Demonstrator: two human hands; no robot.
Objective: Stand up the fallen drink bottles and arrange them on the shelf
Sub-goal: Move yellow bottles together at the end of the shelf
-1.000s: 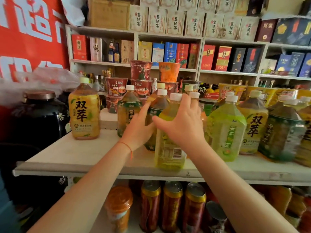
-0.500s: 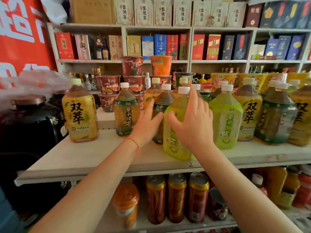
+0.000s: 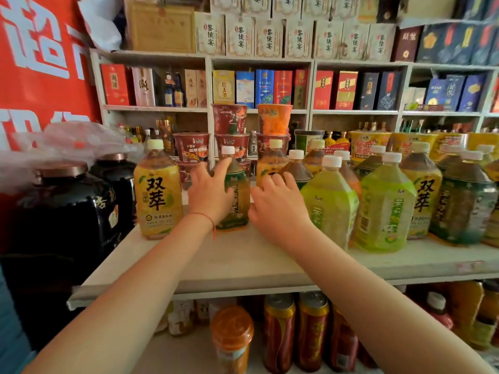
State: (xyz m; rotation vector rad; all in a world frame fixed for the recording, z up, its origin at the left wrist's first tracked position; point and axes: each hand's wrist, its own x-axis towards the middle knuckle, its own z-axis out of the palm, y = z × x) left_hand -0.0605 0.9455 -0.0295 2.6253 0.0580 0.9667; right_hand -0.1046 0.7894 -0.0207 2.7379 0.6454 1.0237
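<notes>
Both hands reach over the shelf (image 3: 243, 268) edge. Left hand (image 3: 209, 197) curls its fingers around the dark green-labelled bottle (image 3: 236, 195), which stands upright on the shelf, with one fingertip near its white cap. Right hand (image 3: 278, 209) hovers just right of that bottle, fingers loosely spread and holding nothing, apparently not touching it. Left of the left hand stands a yellow-labelled bottle (image 3: 157, 190), apart from the others. Right of the right hand two light green bottles (image 3: 330, 206) stand upright side by side, with more upright bottles behind and beyond them.
</notes>
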